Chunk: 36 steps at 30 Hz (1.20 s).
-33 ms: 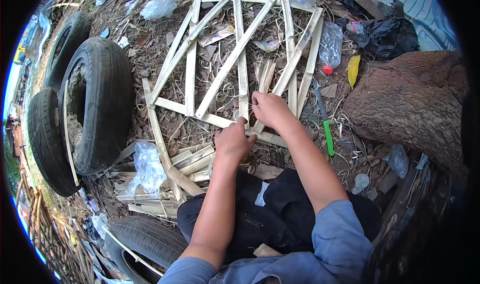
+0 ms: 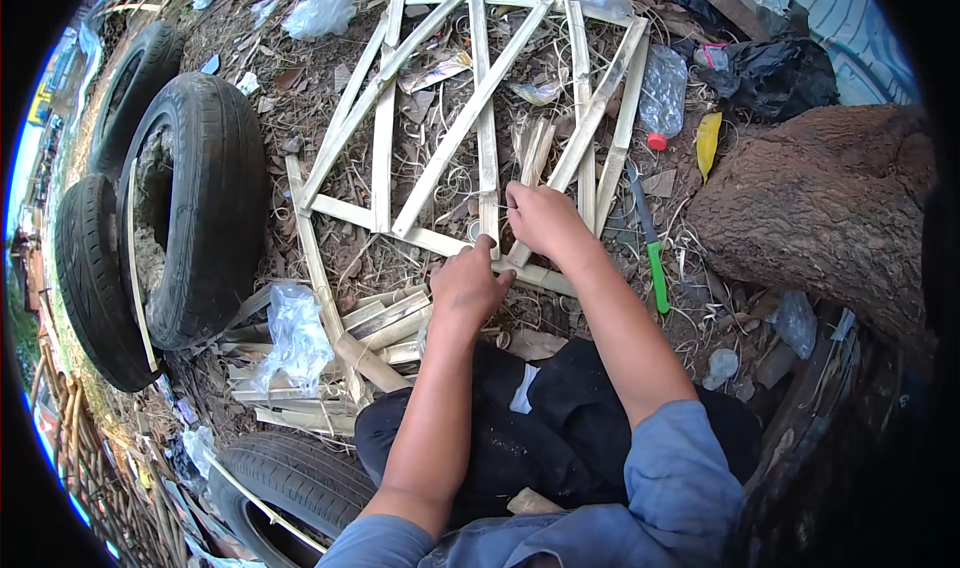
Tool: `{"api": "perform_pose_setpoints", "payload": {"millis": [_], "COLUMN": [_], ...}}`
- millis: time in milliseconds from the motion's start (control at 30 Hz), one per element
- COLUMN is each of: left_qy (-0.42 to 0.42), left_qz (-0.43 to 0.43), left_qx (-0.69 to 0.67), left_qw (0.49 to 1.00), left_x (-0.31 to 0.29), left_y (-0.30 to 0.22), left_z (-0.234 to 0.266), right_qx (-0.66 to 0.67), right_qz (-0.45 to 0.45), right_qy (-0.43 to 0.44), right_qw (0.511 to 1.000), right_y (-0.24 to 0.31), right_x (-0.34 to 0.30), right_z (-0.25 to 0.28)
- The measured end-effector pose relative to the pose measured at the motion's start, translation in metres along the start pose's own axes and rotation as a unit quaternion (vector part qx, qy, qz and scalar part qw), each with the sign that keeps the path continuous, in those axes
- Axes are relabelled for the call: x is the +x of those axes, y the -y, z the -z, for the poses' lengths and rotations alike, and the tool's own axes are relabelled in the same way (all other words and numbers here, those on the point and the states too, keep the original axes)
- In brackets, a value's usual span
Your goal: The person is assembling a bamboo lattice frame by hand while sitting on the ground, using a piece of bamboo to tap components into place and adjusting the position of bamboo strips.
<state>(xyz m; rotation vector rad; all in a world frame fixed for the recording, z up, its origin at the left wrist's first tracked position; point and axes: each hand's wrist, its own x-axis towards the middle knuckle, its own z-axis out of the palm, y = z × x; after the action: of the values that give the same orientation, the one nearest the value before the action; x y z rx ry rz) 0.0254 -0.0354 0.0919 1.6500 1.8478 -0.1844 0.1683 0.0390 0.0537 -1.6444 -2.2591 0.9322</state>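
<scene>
Slat frame (image 2: 484,118) lies fwd of L hand (image 2: 468,283), touching.

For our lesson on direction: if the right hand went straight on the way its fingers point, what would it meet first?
Likely the middle upright slat, just up-left of the right hand, though depth is unclear.

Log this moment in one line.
left hand: on lower edge of frame; right hand: at frame, grip unclear; knife: on ground, right of frame; bottle: beyond knife
</scene>
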Motion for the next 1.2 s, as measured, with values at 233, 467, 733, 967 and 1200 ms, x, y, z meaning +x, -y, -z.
{"api": "perform_pose_setpoints", "payload": {"millis": [233, 467, 733, 967, 1200], "left_qy": [0.013, -0.004, -0.032, -0.036, -0.044], "left_qz": [0.006, 0.004, -0.009, 0.009, 0.002], "left_qx": [-0.017, -0.036, -0.056, -0.061, -0.073], "left_qw": [1.0, 0.999, 0.998, 0.997, 0.996], "left_x": [-0.003, -0.005, -0.011, -0.014, -0.007], "left_y": [-0.002, 0.005, 0.003, 0.008, 0.018], "left_z": [0.005, 0.009, 0.014, 0.02, 0.02], "right_qx": [-0.017, 0.178, -0.069, -0.15, 0.407], "right_qz": [0.03, -0.085, -0.281, -0.175, -0.159], "right_qy": [-0.059, -0.116, -0.15, -0.095, 0.027], "right_qw": [0.998, 0.973, 0.945, 0.968, 0.899], "right_y": [-0.007, -0.001, -0.021, 0.014, -0.037], "right_x": [0.009, -0.039, -0.249, -0.274, -0.121], "right_z": [0.015, 0.104, 0.235, 0.181, 0.024]}}
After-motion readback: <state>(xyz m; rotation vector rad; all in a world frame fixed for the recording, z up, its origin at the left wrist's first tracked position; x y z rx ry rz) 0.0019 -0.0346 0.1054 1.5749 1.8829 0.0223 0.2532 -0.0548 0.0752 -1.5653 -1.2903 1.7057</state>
